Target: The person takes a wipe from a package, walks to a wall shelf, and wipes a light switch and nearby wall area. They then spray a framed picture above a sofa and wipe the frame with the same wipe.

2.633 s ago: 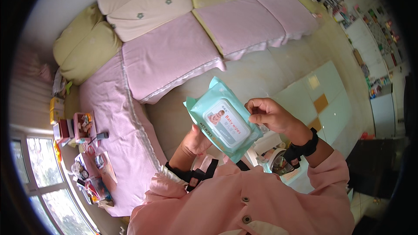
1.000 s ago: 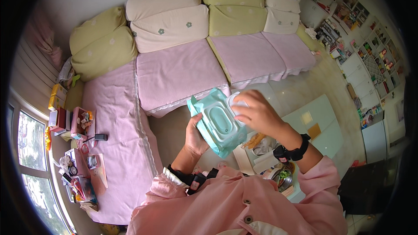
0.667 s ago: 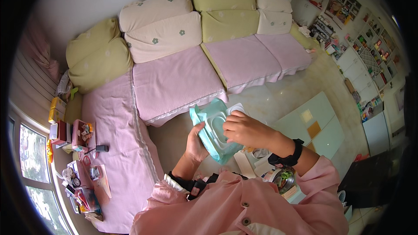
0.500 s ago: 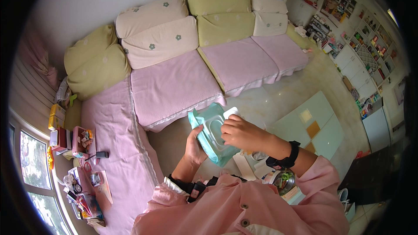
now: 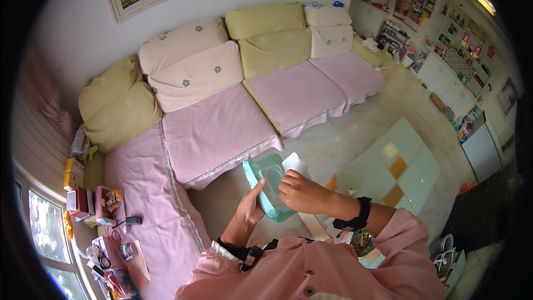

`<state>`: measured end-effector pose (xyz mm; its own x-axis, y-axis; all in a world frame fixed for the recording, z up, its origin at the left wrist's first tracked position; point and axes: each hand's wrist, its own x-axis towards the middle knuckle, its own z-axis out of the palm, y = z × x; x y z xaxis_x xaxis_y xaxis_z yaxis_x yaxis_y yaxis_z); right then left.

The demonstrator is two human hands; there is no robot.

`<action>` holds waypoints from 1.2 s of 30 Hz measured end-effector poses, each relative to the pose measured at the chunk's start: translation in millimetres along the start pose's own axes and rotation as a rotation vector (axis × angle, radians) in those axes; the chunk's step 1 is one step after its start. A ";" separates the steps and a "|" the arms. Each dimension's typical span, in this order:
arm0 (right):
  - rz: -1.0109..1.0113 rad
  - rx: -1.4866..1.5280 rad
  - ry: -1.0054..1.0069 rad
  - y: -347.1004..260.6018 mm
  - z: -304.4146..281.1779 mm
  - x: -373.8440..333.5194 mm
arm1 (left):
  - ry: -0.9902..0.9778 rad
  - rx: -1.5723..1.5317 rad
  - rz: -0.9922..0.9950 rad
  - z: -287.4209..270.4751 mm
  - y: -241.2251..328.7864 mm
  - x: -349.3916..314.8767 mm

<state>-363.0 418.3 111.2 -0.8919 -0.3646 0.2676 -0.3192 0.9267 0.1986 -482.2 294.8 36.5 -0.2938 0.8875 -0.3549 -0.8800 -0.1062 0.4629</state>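
Observation:
My left hand (image 5: 251, 206) grips a teal soft pack of wipes (image 5: 259, 176) by its left side, thumb along the near edge. The pack is tilted, with its raised oval dispenser frame facing up. A white flip lid (image 5: 293, 162) stands open at the pack's far right. Over the dispenser opening, my right hand (image 5: 300, 191) is closed in a pinch, fingertips pointing down at the pack. What those fingers hold, if anything, is hidden behind the hand.
An L-shaped sofa with pink covers (image 5: 216, 133) runs along the left and back. On the right stands a low glass-topped table (image 5: 361, 169), with a metal bowl (image 5: 363, 243) near my right forearm. Boxes and small items (image 5: 108, 203) crowd the sofa's left end.
The view has tilted upward, showing more of the wall painting. More of the white lid shows beyond my right hand. My left hand keeps its hold on the pack.

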 end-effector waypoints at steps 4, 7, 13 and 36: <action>0.071 0.124 0.010 2.1 9.2 -7.0 | -0.046 0.170 -0.023 -0.4 -1.6 3.3; 0.225 0.300 -0.039 4.1 15.1 -9.8 | -0.055 0.165 -0.041 -2.3 -4.9 4.1; 0.123 0.043 0.018 -5.7 8.4 -17.4 | -0.051 0.185 -0.072 -8.1 -9.5 9.3; 0.429 0.676 -0.003 1.3 8.8 -28.0 | -0.099 0.300 -0.060 1.6 -17.3 3.0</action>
<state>-341.2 430.5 95.6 -0.9814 0.0360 0.1884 -0.0720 0.8411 -0.5360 -467.2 300.1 28.7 -0.1944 0.9291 -0.3148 -0.7408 0.0713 0.6679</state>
